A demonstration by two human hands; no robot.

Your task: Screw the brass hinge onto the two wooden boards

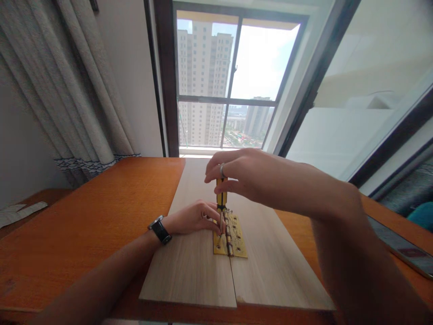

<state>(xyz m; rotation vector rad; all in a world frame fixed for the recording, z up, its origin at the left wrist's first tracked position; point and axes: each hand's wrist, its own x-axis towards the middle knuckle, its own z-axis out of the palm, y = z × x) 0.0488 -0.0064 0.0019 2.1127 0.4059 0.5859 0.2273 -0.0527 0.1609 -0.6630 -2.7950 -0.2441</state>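
Note:
A yellow and black screwdriver (222, 198) stands upright over the left leaf of a brass hinge (242, 243). My right hand (237, 174), with a ring on one finger, grips its handle from above. Beside the shaft, my left hand (203, 217) rests on the left wooden board (189, 271), thumb and fingers pinched near the screwdriver's tip; whatever they hold there is too small to make out. The hinge lies across the seam between that board and the right board (280, 271). Small loose screws (234, 221) seem to lie on the right leaf.
Both boards lie on an orange-brown wooden table (84, 225). A phone (402, 246) is at the right, beyond my right forearm. Grey curtains (77, 81) hang at the left, and a window (233, 81) is behind the table. White strips (22, 213) lie at the far left.

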